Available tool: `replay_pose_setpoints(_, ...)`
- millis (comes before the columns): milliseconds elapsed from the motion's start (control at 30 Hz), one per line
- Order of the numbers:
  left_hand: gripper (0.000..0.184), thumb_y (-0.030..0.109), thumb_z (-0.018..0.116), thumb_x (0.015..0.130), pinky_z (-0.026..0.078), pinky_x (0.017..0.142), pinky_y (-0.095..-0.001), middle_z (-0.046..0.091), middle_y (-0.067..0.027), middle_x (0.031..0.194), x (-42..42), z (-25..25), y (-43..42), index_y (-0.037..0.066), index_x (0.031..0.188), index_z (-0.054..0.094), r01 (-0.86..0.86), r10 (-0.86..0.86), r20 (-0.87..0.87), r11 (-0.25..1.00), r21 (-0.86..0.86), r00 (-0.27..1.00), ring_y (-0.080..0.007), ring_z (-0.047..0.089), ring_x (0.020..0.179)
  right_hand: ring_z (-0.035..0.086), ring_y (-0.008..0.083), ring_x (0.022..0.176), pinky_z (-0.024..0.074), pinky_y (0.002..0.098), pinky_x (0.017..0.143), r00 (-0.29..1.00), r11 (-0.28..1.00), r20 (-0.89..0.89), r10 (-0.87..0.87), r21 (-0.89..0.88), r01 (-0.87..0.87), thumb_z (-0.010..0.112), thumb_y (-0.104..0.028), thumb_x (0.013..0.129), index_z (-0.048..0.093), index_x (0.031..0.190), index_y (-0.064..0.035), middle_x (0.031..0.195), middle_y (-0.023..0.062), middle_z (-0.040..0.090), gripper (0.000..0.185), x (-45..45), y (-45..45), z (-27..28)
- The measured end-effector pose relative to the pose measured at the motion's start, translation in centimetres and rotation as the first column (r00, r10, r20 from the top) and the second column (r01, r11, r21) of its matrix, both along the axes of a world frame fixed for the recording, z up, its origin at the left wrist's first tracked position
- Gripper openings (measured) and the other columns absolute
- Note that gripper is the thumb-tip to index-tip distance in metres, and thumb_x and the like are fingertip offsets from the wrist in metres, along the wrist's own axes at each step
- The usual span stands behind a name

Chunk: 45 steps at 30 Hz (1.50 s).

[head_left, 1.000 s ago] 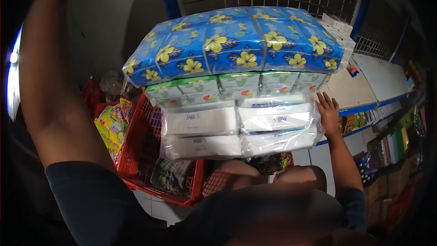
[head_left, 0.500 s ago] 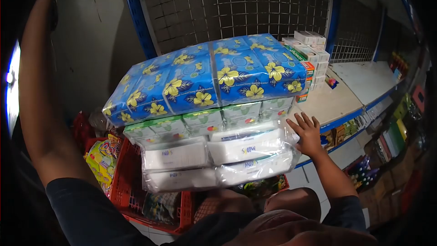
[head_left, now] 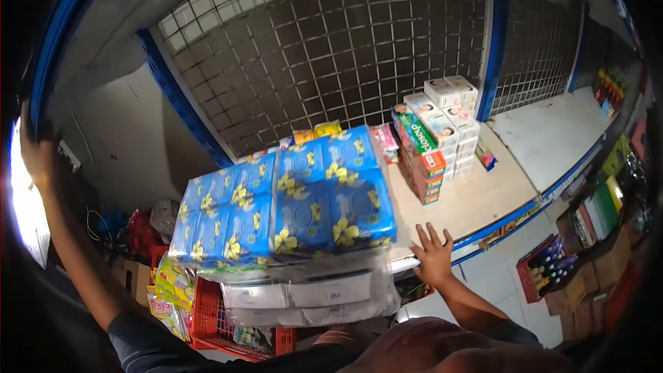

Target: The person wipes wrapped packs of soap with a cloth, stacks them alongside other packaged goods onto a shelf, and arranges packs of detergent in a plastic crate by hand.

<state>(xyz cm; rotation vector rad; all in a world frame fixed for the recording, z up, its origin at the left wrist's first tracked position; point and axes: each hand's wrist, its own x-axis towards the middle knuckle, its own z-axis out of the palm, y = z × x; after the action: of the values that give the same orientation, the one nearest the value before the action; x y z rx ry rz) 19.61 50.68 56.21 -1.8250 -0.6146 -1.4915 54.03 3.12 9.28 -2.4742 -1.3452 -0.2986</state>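
Observation:
My right hand [head_left: 435, 262] has its fingers spread at the shelf edge, just right of a stack of wrapped tissue packs, and holds nothing. Blue tissue packs [head_left: 300, 217] with yellow flowers lie on top of the stack. Below them are white tissue packs [head_left: 331, 293] in clear wrap; a thin strip of green packs shows between. My left hand [head_left: 41, 162] is raised at the far left, beside a blue shelf post [head_left: 52, 41] and a bright lit panel. Its fingers are partly lost in shadow, so its grip is unclear.
White boxes [head_left: 442, 121] and Closeup toothpaste boxes [head_left: 418, 155] stand on the wooden shelf [head_left: 483, 193]. Wire mesh [head_left: 324, 48] backs it. Below left are a red basket [head_left: 207, 311] and yellow snack packets [head_left: 173, 283]. A crate of bottles [head_left: 549, 269] stands on the floor at right.
The view has tilted up, and the stack now appears lower and further left. My left hand has come into view at the left. My right hand stays spread and now shows apart from the white packs.

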Motion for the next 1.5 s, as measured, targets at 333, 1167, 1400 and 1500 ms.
replay_pose_setpoints(333, 0.032, 0.006, 0.054, 0.078, 0.039, 0.083, -0.0289, 0.057, -0.0111, 0.096, 5.0, -2.9, -8.5, -0.001, 0.109, 0.051, 0.326, -0.296, 0.194, 0.934, -0.147, 0.935, -0.0199, 0.053, 0.09, 0.022, 0.0256, 0.129, 0.0126, 0.0536, 0.101, 0.973, 0.99, -0.219, -0.068, -0.139, 0.038, 0.069, -0.012, 0.056, 0.032, 0.131, -0.0299, 0.139, 0.0069, 0.026, 0.086, 0.0, 0.3, 2.6)
replay_pose_setpoints(1167, 0.033, 0.044, 0.056, 0.076, 0.041, 0.079, -0.0342, 0.061, 0.0004, 0.097, 6.2, -1.1, -12.8, 0.015, 0.091, 0.061, 0.095, -0.112, -0.066, 0.972, -0.216, 0.992, -0.0195, 0.058, 0.088, 0.03, 0.0355, 0.118, 0.0227, 0.0435, 0.098, 0.866, 0.879, -0.487, 0.117, 0.456, 0.137, 0.052, -0.029, 0.081, 0.04, 0.123, -0.0062, 0.124, 0.0222, 0.035, 0.049, -7.3, 5.7, 25.9)
replay_pose_setpoints(1400, 0.023, 0.032, 0.06, 0.075, 0.038, 0.082, -0.0335, 0.062, 0.0015, 0.091, 6.4, -0.7, -13.1, 0.014, 0.088, 0.061, 0.142, -0.155, -0.048, 0.968, -0.207, 0.987, -0.0191, 0.058, 0.088, 0.019, 0.0408, 0.124, 0.0209, 0.048, 0.099, 0.858, 0.979, -0.501, -0.112, 0.092, 0.181, 0.061, -0.035, 0.075, 0.029, 0.133, -0.0189, 0.135, 0.0256, 0.02, 0.068, -6.6, 8.9, 20.9)
replay_pose_setpoints(1500, 0.027, 0.032, 0.057, 0.077, 0.037, 0.085, -0.0346, 0.058, -0.0026, 0.1, 5.2, -0.8, -13.2, 0.012, 0.096, 0.057, 0.147, -0.188, -0.139, 0.954, -0.261, 0.972, -0.0209, 0.054, 0.096, 0.025, 0.042, 0.121, 0.0262, 0.0458, 0.098, 0.843, 0.959, -0.535, -0.046, 0.214, 0.188, 0.066, -0.029, 0.071, 0.029, 0.133, -0.0197, 0.134, 0.0269, 0.019, 0.072, -6.2, 8.7, 20.5)
